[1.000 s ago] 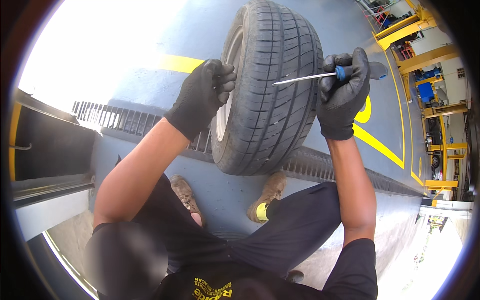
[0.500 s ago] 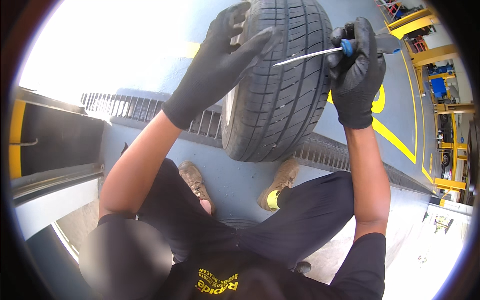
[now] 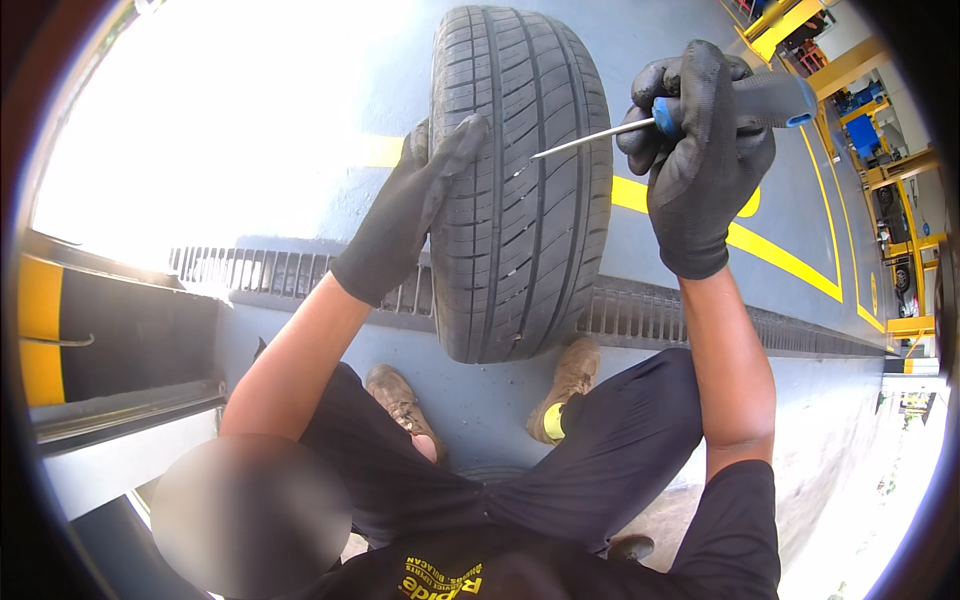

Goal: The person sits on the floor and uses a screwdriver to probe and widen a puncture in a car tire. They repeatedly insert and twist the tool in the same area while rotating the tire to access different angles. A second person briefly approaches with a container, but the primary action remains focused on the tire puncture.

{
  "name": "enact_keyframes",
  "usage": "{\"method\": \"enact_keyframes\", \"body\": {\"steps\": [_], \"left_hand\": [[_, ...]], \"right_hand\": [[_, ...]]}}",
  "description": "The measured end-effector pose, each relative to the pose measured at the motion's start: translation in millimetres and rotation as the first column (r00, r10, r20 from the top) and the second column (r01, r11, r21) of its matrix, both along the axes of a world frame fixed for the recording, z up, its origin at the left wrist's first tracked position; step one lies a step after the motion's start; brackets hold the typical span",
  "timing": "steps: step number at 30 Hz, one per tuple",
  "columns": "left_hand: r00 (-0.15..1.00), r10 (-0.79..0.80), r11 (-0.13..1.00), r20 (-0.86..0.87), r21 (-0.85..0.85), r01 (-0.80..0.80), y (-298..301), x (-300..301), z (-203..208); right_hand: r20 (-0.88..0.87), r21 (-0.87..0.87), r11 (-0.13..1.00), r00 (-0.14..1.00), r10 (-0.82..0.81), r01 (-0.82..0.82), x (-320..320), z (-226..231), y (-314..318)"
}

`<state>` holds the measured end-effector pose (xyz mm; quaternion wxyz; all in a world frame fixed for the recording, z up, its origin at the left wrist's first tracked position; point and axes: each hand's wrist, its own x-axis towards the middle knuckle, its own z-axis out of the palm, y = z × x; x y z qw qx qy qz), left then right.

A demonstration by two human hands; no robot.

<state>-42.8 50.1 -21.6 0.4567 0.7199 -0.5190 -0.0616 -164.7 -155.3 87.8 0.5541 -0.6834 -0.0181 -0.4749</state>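
The largest thing in view is the blue-grey painted concrete floor (image 3: pixel 488 410), marked to the right of the tire with a broad yellow painted line (image 3: pixel 785 263). A long dark slotted metal drain grate (image 3: pixel 650 312) runs crosswise, passing on either side of the tire's near end. The black rubber tire (image 3: pixel 535 235) stands upright on its tread in front of the person, its tread band running lengthwise away from them. At the tire's left shoulder, the left hand in a black knit glove (image 3: pixel 405 210) lies against the edge, thumb and fingers apart, seemingly touching it. To the right of the tire, apart from it, the right hand in a black knit glove (image 3: pixel 705 165) is curled firmly around a screwdriver with a grey-and-blue handle and slim steel shaft (image 3: pixel 664 117). Two brown lace-up shoes (image 3: pixel 400 398) sit near the tire's near end, one to each side. The tread lies left of the right hand's grip; the screwdriver's long axis points that way, crossing the tread's length, while the left hand is the nearer to the tire. Its tip appears over mid-tread, beside small pale flecks (image 3: pixel 519 172); whether it touches I cannot tell.
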Motion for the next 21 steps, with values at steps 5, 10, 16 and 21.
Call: {"method": "enact_keyframes", "body": {"steps": [5,10,16,21], "left_hand": [[1.0,0.01,1.0,-0.02,-0.019,-0.01,1,2,-2],[0.81,0.032,0.995,-0.585,-0.058,-0.08,-10,-12,20],[0.69,0.076,0.981,-0.719,-0.068,-0.18,-16,-23,35],[0.555,0.131,0.983,-0.822,0.033,-0.183,-19,-27,49]], "right_hand": [[0.018,-0.067,0.998,1.0,0.013,-0.012,-4,-3,-5],[0.098,-0.298,0.937,0.97,0.221,-0.183,0,1,-18],[0.116,0.113,0.745,0.754,0.647,-0.657,12,10,-4],[0.054,0.42,0.691,0.776,0.628,-0.589,31,27,1]]}}
